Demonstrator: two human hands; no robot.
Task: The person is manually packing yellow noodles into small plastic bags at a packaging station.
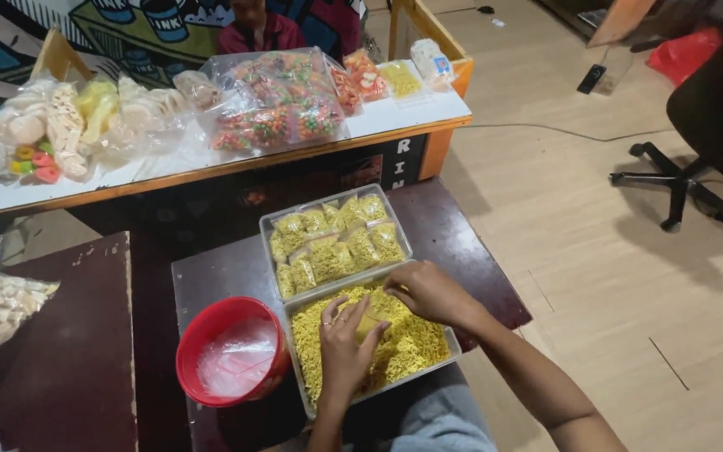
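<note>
Clear rectangular plastic tray [453, 345] heaped with loose yellow crunchy snack strands [416, 343], lying flat at near edge of dark brown desk [462, 243], long side toward person. Small clear bag [367, 322], partly filled with same yellow snack, sits upright amid heap, pinched between both hands.

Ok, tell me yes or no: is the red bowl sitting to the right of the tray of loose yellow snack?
No, the red bowl sits left of the tray of loose yellow snack, where both hands are busy.
</note>
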